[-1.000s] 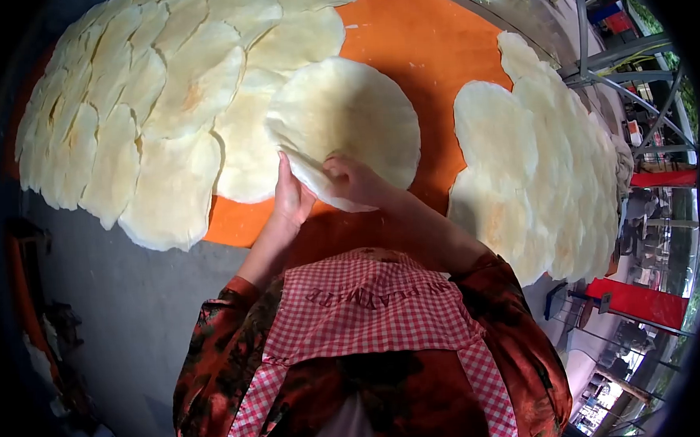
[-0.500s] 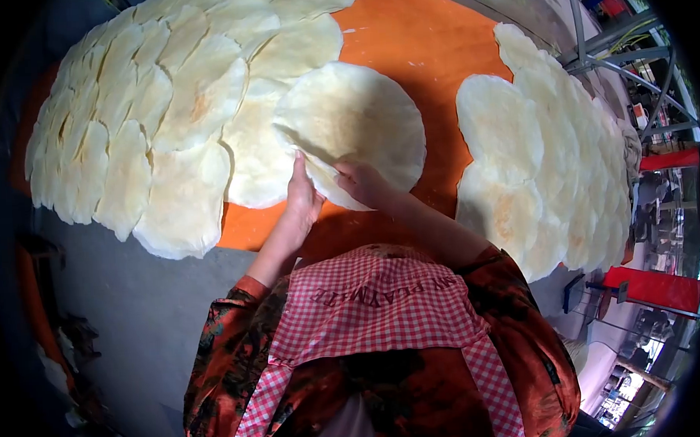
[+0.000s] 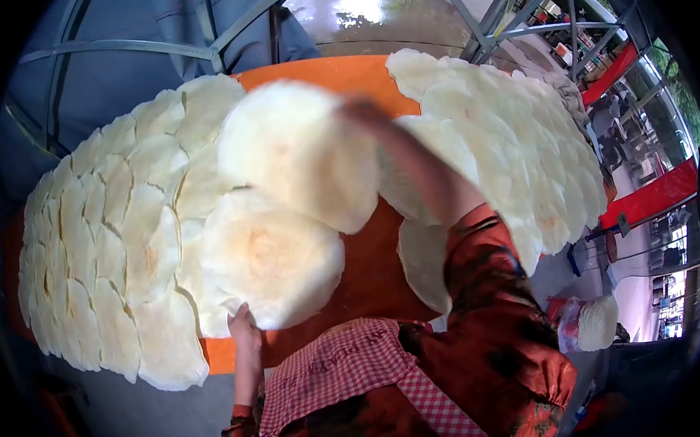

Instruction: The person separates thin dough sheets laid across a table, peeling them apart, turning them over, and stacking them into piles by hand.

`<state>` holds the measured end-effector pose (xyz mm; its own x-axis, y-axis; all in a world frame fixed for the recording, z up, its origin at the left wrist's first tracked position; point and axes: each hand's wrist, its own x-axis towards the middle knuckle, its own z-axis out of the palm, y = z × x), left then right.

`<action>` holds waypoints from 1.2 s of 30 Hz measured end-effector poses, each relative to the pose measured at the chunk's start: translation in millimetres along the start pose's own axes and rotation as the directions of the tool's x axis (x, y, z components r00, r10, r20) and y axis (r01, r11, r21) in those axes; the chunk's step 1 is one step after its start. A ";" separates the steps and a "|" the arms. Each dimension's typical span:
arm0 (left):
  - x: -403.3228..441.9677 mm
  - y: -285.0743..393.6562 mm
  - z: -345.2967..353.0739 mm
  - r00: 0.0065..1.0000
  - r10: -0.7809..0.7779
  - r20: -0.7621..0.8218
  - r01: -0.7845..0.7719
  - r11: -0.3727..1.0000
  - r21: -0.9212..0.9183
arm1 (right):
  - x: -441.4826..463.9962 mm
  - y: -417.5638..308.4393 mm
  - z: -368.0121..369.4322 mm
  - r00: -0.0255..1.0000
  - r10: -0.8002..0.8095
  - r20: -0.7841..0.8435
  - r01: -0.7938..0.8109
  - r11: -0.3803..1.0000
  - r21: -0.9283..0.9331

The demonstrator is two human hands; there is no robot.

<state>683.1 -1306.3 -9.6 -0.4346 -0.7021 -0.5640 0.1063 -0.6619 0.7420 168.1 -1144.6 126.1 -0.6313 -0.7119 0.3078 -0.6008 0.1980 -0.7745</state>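
Observation:
My left hand pinches the near edge of a thin round flatbread, which lies partly over other sheets and partly on the orange cloth. Stretched far forward, my right hand is blurred by motion at the upper right edge of a second round flatbread. That sheet is smeared too and appears to be held there; its lower part overlaps the far side of the first. The right fingers themselves are not sharp.
Overlapping flatbreads cover the left of the orange cloth, and more flatbreads cover the right. Metal bars stand behind the far edge. At the lower right is a bag of round pale sheets.
My right hand has moved forward, away from the left hand, and a second flatbread shows beyond the first. My left hand stays at the near edge. The view has shifted.

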 end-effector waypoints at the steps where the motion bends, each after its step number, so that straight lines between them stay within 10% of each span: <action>1: 11.8 -7.0 -18.3 1.000 -0.015 0.004 0.015 0.997 0.075 | 4.7 -2.4 -69.2 0.987 0.155 0.027 -0.156 0.988 0.021; 2: 8.1 -2.4 -8.5 1.000 -0.018 0.024 0.017 0.998 0.052 | -5.5 -56.2 -104.6 0.886 0.442 -0.137 -0.414 0.890 0.191; 3: -5.5 7.3 3.1 0.999 -0.023 0.034 0.022 0.999 0.029 | -4.9 -49.7 -140.5 0.855 0.419 -0.306 -0.472 0.872 -0.127; 4: -19.0 13.7 11.2 0.999 -0.029 0.032 0.029 1.000 0.004 | -14.3 -28.3 -167.2 0.801 0.460 -0.384 -0.519 0.853 -0.061; 5: -27.6 19.5 22.1 0.998 -0.038 0.048 0.040 0.998 -0.049 | -16.7 23.8 -184.7 0.778 0.186 -0.600 -0.490 0.777 -0.395; 10: -41.3 25.9 33.0 0.990 -0.111 0.086 0.116 0.992 -0.054 | -109.3 98.8 -164.0 0.616 0.655 -0.437 -0.747 0.310 -0.589; 14: -48.6 35.2 41.1 0.980 -0.160 0.121 0.160 0.987 0.010 | -164.2 -2.8 -5.4 0.968 0.250 0.010 -0.234 0.922 -0.308; 17: -62.2 55.2 68.7 0.983 -0.124 0.132 0.123 0.992 0.012 | -201.4 -124.9 121.7 0.823 -0.072 0.563 0.115 0.992 -0.042; 20: -62.7 66.6 90.4 0.940 -0.077 0.333 0.112 0.990 -0.088 | -189.7 -189.8 165.2 0.709 -0.230 0.667 0.284 0.958 0.029; 24: -69.7 69.1 114.6 0.872 0.181 0.454 -0.185 0.982 -0.035 | -72.5 -165.7 114.1 0.909 -0.151 0.389 0.160 0.987 0.011; 27: -47.9 17.9 98.2 0.773 0.334 0.540 -0.543 0.788 0.289 | 19.3 -104.9 48.1 0.960 -0.224 -0.168 0.222 0.974 -0.033; 28: -36.6 -7.2 88.0 0.722 0.364 0.588 -0.618 0.721 0.312 | 24.3 -112.9 9.4 0.992 -0.017 -0.127 0.034 0.990 0.134; 30: -12.6 -50.5 59.5 0.637 0.301 0.710 -0.764 0.371 0.528 | 32.6 -121.0 -52.4 0.953 0.299 -0.040 -0.223 0.787 0.575; 31: -22.4 -57.2 70.1 0.424 0.459 0.781 -0.889 0.046 0.456 | 38.9 -97.2 -65.2 0.952 0.273 -0.137 -0.139 0.786 0.602; 34: -30.4 -54.0 82.7 0.412 0.284 0.866 -0.872 -0.152 0.465 | 46.1 35.4 -80.7 0.872 0.338 -0.354 -0.021 0.748 0.664; 36: -30.9 -57.1 85.7 0.488 0.284 0.825 -0.838 -0.111 0.534 | 37.3 81.1 -64.8 0.593 0.683 -0.427 -0.368 0.701 0.610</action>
<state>613.8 -1224.2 -3.5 -0.9198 -0.3144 0.2347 -0.1252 0.8021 0.5840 64.1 -1111.4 110.6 -0.9939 0.0010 -0.1104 0.1104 -0.0105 -0.9938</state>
